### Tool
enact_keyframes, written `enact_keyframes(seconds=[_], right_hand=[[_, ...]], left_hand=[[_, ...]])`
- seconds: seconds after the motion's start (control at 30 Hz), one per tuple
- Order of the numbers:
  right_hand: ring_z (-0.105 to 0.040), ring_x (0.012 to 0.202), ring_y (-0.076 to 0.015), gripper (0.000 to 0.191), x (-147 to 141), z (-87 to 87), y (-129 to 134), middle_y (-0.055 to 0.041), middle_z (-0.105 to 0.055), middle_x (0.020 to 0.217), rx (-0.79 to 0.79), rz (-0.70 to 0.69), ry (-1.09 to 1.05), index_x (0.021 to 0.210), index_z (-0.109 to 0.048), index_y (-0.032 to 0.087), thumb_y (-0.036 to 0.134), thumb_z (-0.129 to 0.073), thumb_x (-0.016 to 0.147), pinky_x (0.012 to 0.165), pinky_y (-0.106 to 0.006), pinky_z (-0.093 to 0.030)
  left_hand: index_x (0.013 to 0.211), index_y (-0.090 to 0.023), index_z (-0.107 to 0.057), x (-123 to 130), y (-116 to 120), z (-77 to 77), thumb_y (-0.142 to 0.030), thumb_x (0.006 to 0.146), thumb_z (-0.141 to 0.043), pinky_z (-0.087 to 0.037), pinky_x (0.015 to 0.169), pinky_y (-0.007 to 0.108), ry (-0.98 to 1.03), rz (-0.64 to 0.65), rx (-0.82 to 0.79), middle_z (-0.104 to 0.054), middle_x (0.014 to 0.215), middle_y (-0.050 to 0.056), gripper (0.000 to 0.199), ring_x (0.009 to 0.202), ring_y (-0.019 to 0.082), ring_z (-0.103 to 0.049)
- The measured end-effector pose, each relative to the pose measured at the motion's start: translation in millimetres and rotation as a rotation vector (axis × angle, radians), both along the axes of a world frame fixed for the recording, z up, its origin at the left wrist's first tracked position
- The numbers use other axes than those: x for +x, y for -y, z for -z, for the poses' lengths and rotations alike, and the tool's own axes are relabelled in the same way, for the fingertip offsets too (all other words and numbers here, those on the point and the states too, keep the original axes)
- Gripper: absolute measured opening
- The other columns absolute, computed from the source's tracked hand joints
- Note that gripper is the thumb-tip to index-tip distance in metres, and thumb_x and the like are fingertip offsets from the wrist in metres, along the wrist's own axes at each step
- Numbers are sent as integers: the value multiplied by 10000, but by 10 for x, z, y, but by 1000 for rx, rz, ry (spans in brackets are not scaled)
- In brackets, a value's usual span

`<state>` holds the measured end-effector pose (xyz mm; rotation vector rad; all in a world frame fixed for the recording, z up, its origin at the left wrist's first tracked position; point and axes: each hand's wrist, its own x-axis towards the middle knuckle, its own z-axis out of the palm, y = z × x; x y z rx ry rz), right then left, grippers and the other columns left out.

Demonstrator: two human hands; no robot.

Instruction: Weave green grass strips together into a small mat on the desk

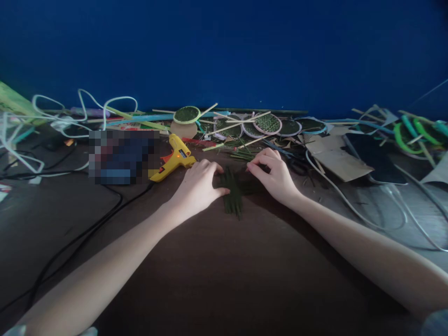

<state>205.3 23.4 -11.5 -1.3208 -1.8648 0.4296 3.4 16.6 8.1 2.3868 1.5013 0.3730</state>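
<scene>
A small cross-shaped weave of dark green leaf strips [233, 198] lies flat on the brown table, between my hands. My left hand [201, 182] curves round its left side, thumb and fingertips pressing on the strips with a gap between them. Just above and right of the weave, my right hand [271, 172] is closed in a pinch. Whatever is between its thumb and forefinger is too small and dark to make out. Several loose green strips [241, 155] lie behind the weave, near the right fingertips.
A yellow glue gun [173, 161] lies left of my left hand, beside a blurred-out patch. Round woven pieces with coloured rims [268, 123] and thin sticks line the back, along the blue wall [224, 51]. Cardboard [345, 156], a dark tablet-like slab [376, 158] and white cables [353, 212] lie right.
</scene>
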Motion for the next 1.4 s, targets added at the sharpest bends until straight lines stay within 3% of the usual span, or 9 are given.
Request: enact_keyframes(seconds=[0.5,1.23,1.4], right_hand=[[-478,774,-174,174,-2,-8,5,-18,-524,716,-17,-32,-35,626,-571,200,224,-527,793,786,-373,-362],[-486,774,-176,195,-4,-15,4,-14,-536,708,-42,-68,-70,621,-557,203,236,-506,806,785,-374,-360],[-483,757,-163,195,4,-7,-5,-12,-532,714,-77,-10,-92,627,-568,196,240,-505,807,748,-346,-359]], left_hand=[[1055,-164,-532,23,7,18,-302,720,-678,-399,859,418,-2,35,-14,-494,992,75,391,982,258,-471],[964,-166,-481,40,-17,30,-269,698,-686,-410,825,434,91,9,-112,-499,990,68,352,950,256,-489],[964,-187,-458,28,-12,39,-266,698,-684,-409,825,442,120,15,-108,-498,988,57,358,941,247,-490]])
